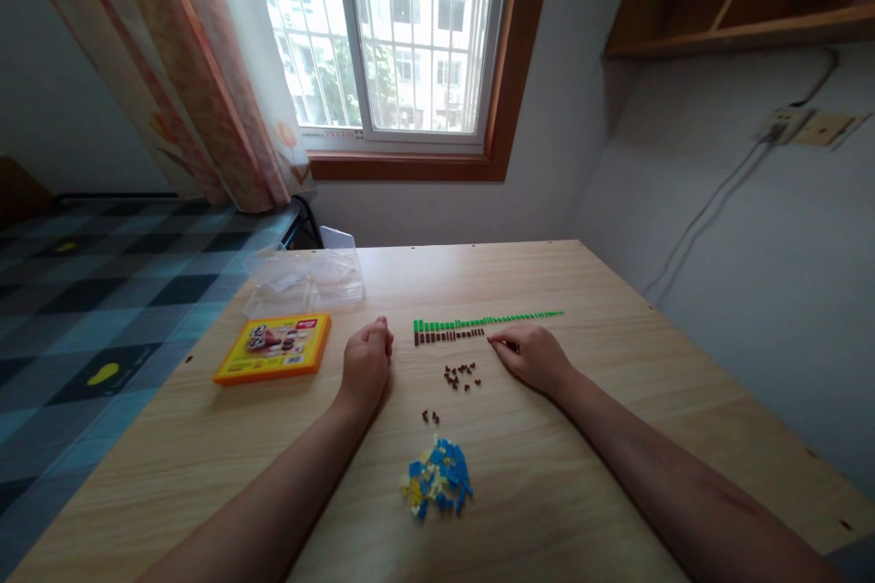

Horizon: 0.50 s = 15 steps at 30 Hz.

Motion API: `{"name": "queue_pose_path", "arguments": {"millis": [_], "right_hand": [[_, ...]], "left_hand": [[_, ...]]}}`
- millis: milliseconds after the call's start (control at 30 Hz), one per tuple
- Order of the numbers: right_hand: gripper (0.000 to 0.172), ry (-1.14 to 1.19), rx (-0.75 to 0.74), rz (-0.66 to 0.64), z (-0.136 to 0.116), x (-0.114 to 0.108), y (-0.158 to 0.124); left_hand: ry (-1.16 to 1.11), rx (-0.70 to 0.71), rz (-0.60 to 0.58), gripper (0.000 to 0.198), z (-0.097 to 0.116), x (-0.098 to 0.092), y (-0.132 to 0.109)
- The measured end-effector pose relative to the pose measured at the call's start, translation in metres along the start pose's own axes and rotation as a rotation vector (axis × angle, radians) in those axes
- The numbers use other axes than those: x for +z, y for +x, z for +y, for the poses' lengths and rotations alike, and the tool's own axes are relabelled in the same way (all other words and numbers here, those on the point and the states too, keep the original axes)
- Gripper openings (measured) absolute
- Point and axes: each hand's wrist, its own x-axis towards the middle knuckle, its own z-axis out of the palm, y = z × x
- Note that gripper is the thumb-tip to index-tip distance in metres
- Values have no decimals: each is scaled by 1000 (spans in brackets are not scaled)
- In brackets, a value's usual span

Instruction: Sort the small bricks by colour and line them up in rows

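Item, frame centre: right hand, fingertips pinched together, rested at the right end of the brown brick row lying just below the green row, left hand curled shut left of it; a sideways nudge would likely have skewed both rows.

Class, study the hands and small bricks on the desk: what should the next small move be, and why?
Probably the right hand reaches to the loose brown pieces and picks one up: its fingertips rest at the end of the brown row, and those pieces lie unsorted nearby.
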Motion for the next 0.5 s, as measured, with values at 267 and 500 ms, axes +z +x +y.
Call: {"name": "queue_pose_path", "arguments": {"millis": [267, 500], "right_hand": [[23, -70, 80, 17, 0, 5, 6], [23, -88, 84, 14, -1, 3, 6]], "left_hand": [[18, 31, -22, 43, 0, 3, -1], [25, 46, -35, 44, 1, 2, -1]]}}
